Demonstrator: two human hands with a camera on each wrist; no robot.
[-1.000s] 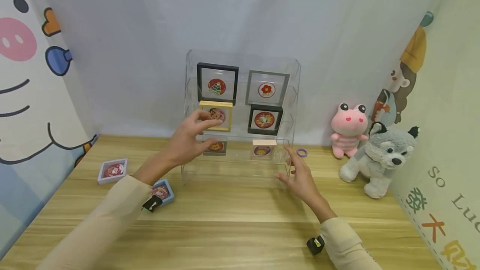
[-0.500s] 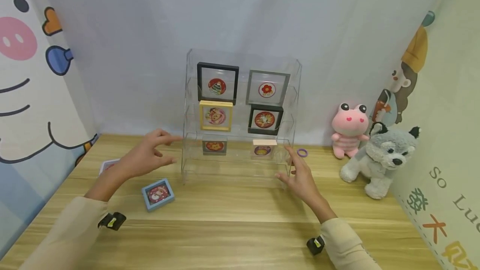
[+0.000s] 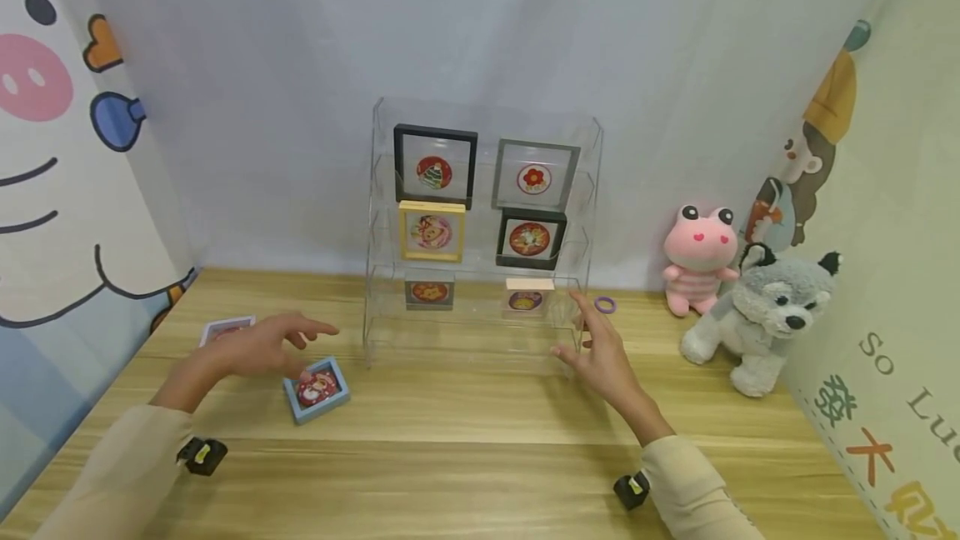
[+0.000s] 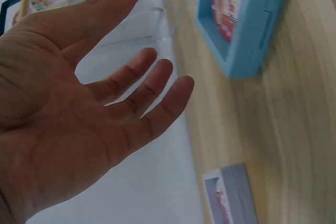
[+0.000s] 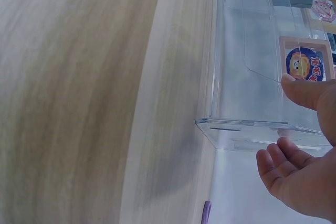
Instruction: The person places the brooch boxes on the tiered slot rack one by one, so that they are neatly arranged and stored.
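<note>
My left hand hovers over the left of the table, palm down and empty, with its fingers loosely spread. Its thumb is just above a small light-blue frame with a red round picture, which lies flat; contact cannot be told. Partly hidden behind that hand lies a pale lilac frame. A clear acrylic tiered display rack stands at the back. My right hand holds its lower right side, thumb in front and fingers outside the side panel. Near that thumb is a pale pink frame.
On the rack's tiers stand a black frame, a grey frame, a yellow frame, a smaller black frame and others. A purple ring, a pink plush frog and a grey plush dog are at the right.
My left hand has drawn back from the yellow frame on the rack, moving left and down to the blue frame. The right hand has stayed at the rack's side.
</note>
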